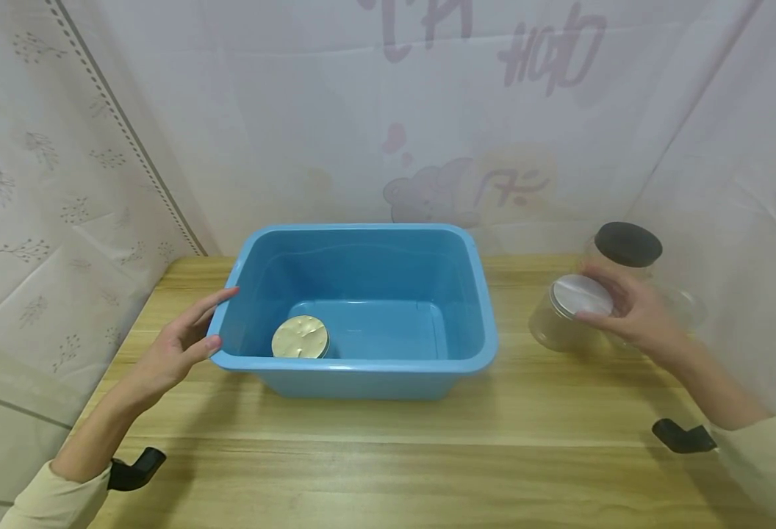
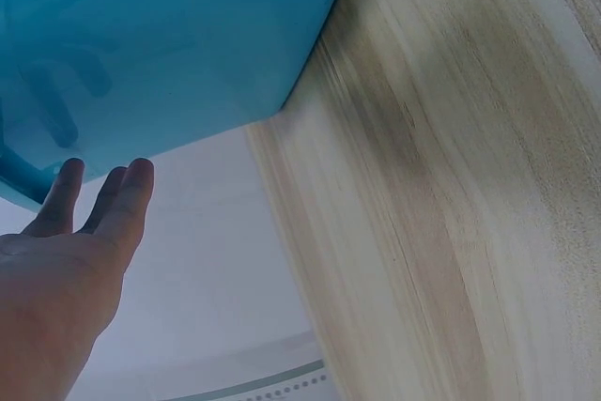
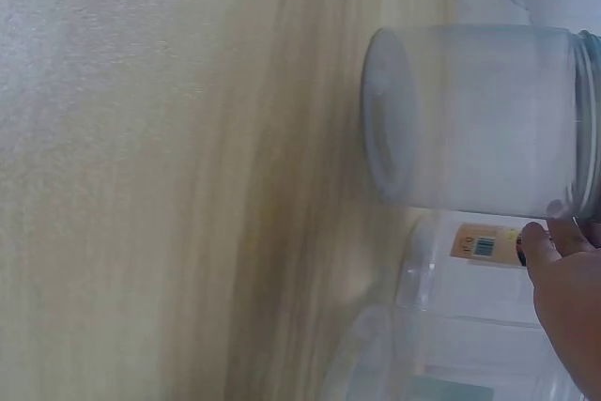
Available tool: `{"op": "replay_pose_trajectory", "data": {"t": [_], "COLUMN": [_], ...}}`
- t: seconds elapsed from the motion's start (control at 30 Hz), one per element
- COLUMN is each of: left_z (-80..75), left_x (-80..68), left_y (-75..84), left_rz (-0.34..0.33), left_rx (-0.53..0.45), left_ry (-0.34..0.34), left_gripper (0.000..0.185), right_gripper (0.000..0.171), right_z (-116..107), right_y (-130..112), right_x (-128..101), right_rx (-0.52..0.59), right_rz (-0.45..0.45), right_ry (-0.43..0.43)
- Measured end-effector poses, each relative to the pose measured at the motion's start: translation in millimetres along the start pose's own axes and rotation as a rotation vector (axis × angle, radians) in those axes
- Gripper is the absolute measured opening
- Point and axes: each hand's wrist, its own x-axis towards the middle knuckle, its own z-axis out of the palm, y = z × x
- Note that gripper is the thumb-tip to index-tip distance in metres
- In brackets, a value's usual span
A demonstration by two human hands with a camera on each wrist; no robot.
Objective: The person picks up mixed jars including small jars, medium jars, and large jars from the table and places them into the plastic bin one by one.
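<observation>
At the left end of the blue plastic tub [image 1: 361,378], my left hand [image 1: 175,345] touches the rim with its thumb and fingertips spread apart. In the left wrist view its fingers [image 2: 127,206] are fairly straight against the tub's outer side. My right hand [image 1: 642,316] grips a clear jar [image 1: 550,323] by its white lid [image 1: 583,295], thumb in front and fingers behind. The right wrist view shows the see-through jar body [image 3: 479,119]; whether its base touches the table I cannot tell. Inside the tub, near the front left, sits a round container with a gold lid [image 1: 300,338].
Behind my right hand stands a clear jar with a black lid [image 1: 628,245]. Another clear plastic container [image 3: 479,326] with an orange label lies beside the held jar in the right wrist view. Printed cloth [image 1: 295,132] hangs along the wooden table's [image 1: 388,470] back and sides.
</observation>
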Motion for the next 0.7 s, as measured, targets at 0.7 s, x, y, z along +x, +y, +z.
{"op": "replay_pose_trajectory", "data": {"t": [0.7], "left_z": [-1.8], "left_x": [0.7], "left_y": [-1.5], "left_rz": [0.004], "left_rx": [-0.021], "left_ry": [-0.024], "left_gripper": [0.064], "right_gripper": [0.086], "right_z": [8.1], "right_y": [14.6], "right_x": [-2.8], "right_rx": [-0.183], "right_rz": [0.147], "right_ry": [0.048]}}
